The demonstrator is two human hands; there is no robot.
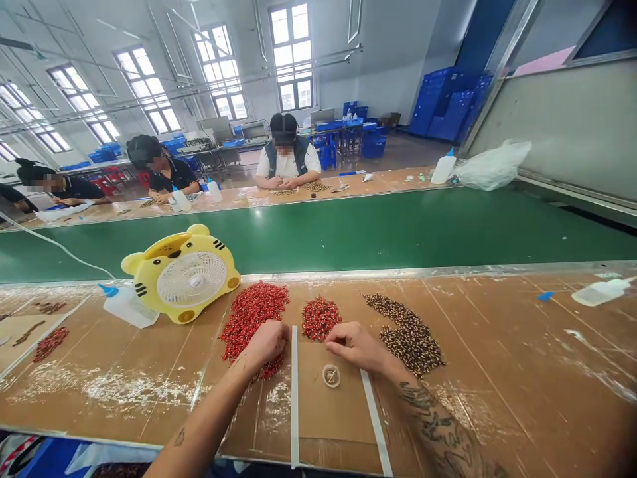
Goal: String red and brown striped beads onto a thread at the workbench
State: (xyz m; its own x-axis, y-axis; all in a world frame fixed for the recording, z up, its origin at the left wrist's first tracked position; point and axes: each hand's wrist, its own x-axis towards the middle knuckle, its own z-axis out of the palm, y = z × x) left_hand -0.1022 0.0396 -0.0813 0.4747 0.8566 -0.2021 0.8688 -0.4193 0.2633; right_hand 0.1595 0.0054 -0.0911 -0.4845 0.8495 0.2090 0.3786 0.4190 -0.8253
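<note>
My left hand (271, 342) rests at the right edge of a large pile of small red pieces (249, 309), its fingers curled inward; what they hold, if anything, is hidden. My right hand (361, 346) is closed in a pinch at the lower right of a smaller heap of red pieces (320, 317). Anything between those fingertips is too small to make out. Just below it, a small round cup (331, 376) with a thin stick in it stands on a cardboard sheet (338, 418) between two white tape strips. Dark brown and gold pieces (411, 335) are heaped right of my right hand.
A yellow animal-faced fan (186, 275) and a blue-capped bottle (130, 305) stand to the left. Another bottle (600, 292) lies at the right. Beyond the green belt (348, 226), several people sit working; one person (288, 156) faces me.
</note>
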